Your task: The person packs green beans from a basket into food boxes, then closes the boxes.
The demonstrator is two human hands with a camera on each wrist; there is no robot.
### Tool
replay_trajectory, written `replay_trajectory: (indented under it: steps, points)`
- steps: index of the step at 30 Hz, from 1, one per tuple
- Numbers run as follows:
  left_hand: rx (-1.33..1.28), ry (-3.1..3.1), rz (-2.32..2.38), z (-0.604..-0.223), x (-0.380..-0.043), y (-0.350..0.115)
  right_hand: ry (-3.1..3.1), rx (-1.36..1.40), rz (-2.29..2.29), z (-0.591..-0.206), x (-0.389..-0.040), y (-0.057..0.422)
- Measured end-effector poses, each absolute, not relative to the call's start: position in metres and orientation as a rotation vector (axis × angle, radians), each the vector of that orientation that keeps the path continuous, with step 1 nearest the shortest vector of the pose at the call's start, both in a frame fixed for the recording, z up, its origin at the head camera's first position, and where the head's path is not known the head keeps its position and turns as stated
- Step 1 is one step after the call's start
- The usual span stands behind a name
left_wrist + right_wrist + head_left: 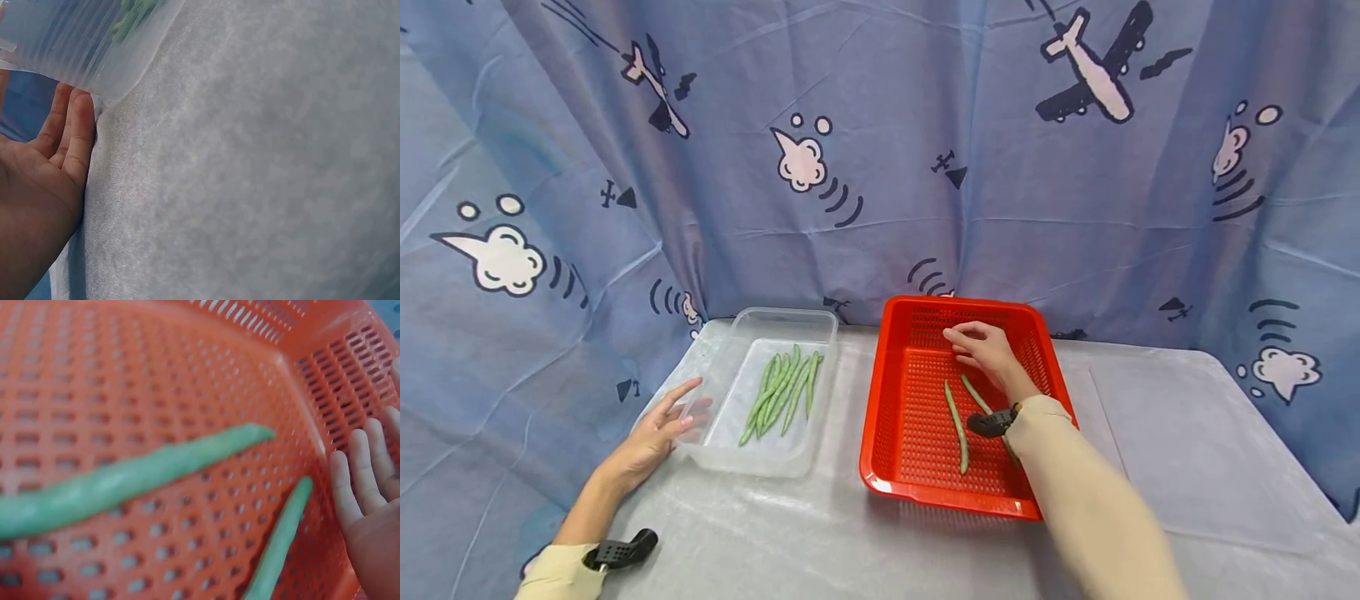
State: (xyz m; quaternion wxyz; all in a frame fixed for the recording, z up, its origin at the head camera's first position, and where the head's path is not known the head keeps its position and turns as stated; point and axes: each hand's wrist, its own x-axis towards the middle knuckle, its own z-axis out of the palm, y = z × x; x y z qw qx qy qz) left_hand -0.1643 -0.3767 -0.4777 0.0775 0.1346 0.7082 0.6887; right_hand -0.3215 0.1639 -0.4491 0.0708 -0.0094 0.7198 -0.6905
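Observation:
A clear plastic container (pixel 737 400) holds several green beans (pixel 781 392) lying in a loose bundle. At its left side my left hand (pixel 658 427) rests with fingers spread, some seen through the clear wall. The left wrist view shows those fingers (pixel 80 134) nearly straight, right at the container's edge. My right hand (pixel 988 352) hovers inside the red basket (pixel 917 425), near its back wall, fingers loosely bent and holding nothing. Two beans lie on the basket's perforated floor: the left bean (pixel 957 429) and the right bean (pixel 976 394), which my right wrist partly covers.
The two containers stand side by side on a table with a pale grey cover (pixel 760 525). A flat clear sheet (pixel 1195 450) lies right of the basket. Behind hangs a blue curtain (pixel 880 183) with printed airplanes, close to the table's back edge.

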Motion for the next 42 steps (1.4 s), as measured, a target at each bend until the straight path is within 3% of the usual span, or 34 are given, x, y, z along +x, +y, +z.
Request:
replay_trajectory:
  steps: [15,42]
  points:
    - [0.461,2.065,2.091,-0.477,-0.163,-0.376,2.536,-0.302,-1.628,-0.460,-0.309,0.183]
    - [0.387,2.123,2.024,-0.476,-0.163,-0.377,2.591,-0.553,-1.206,-0.469,-0.295,0.180]
